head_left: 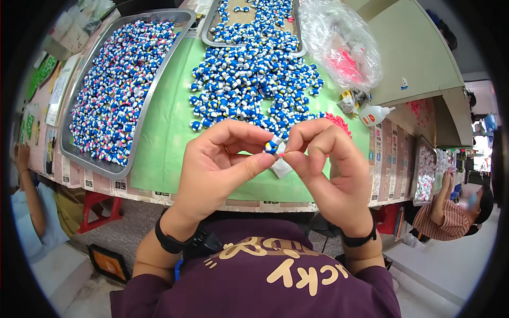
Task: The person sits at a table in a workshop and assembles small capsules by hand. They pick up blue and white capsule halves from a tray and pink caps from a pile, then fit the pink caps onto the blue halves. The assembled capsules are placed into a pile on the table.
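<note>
Above the near edge of the green mat, my left hand (pixel 209 167) pinches a small blue, white and yellow figurine (pixel 271 147) between thumb and index finger. My right hand (pixel 339 177) meets it from the other side, closed with thumb and fingertip on a tiny pink piece (pixel 281 155) at the figurine's side. Whether the pink piece is attached there, I cannot tell. A white scrap (pixel 282 169) shows just below the fingertips. Beyond my hands spreads a heap of similar figurines (pixel 249 79), and a small pile of pink pieces (pixel 338 123) lies behind my right hand.
At left, a metal tray (pixel 124 170) holds many figurines with pink parts; another tray (pixel 305 50) stands behind the heap. To the right are a white squeeze bottle (pixel 374 115), a clear plastic bag (pixel 366 53) with pink pieces, and a cabinet (pixel 419 53). People sit at both sides.
</note>
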The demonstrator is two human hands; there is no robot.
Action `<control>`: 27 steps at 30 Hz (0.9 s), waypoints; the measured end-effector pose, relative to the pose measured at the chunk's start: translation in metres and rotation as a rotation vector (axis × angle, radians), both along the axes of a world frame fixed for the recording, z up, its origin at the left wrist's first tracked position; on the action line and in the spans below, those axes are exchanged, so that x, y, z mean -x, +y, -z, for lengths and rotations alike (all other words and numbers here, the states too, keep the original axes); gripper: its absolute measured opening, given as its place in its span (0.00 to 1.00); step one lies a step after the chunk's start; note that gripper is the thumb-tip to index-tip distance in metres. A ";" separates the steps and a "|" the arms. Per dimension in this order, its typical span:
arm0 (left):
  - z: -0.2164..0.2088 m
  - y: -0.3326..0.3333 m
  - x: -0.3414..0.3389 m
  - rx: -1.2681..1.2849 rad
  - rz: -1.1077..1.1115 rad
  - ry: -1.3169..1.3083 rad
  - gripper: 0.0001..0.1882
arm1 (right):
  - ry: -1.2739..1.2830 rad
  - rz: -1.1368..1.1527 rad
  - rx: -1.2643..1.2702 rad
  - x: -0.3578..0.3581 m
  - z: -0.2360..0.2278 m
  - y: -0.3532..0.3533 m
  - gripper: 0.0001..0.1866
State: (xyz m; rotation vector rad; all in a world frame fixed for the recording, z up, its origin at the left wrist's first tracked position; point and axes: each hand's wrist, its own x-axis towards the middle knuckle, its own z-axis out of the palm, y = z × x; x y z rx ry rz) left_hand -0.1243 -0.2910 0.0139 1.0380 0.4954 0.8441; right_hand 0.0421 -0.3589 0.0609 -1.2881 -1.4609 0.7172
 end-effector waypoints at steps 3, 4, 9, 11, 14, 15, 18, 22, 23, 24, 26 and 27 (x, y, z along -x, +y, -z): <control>-0.003 -0.005 -0.004 -0.048 -0.038 -0.008 0.13 | -0.052 0.034 -0.022 0.003 0.004 0.000 0.12; -0.002 -0.005 -0.004 -0.065 -0.050 -0.011 0.13 | -0.069 0.039 -0.028 0.003 0.005 0.001 0.12; -0.001 -0.008 -0.006 -0.220 -0.140 0.029 0.11 | -0.169 0.083 -0.046 0.006 0.006 0.001 0.13; -0.001 -0.009 -0.007 -0.353 -0.216 0.086 0.11 | -0.211 0.109 -0.077 0.010 0.007 0.001 0.12; 0.000 -0.006 -0.008 -0.640 -0.348 0.190 0.12 | -0.158 0.099 -0.080 0.011 0.011 0.002 0.13; 0.000 -0.004 -0.007 -0.658 -0.326 0.200 0.12 | -0.121 0.087 -0.073 0.011 0.012 0.003 0.13; 0.001 0.001 0.000 -0.671 -0.234 0.214 0.11 | -0.053 0.047 0.054 0.002 0.010 0.007 0.14; 0.000 0.010 0.018 -0.616 -0.265 0.182 0.10 | 0.043 -0.051 0.093 -0.026 0.008 0.008 0.14; 0.001 0.014 0.025 -0.608 -0.330 0.174 0.10 | 0.008 0.035 0.120 -0.036 0.006 0.006 0.13; 0.000 0.022 0.038 -0.609 -0.416 0.225 0.10 | -0.025 0.126 0.145 -0.049 0.004 0.003 0.12; 0.000 0.040 0.076 -0.638 -0.595 0.315 0.10 | -0.165 0.206 0.172 -0.072 0.007 0.000 0.10; 0.002 0.049 0.096 -0.666 -0.684 0.351 0.10 | -0.271 0.200 0.174 -0.085 0.021 -0.002 0.09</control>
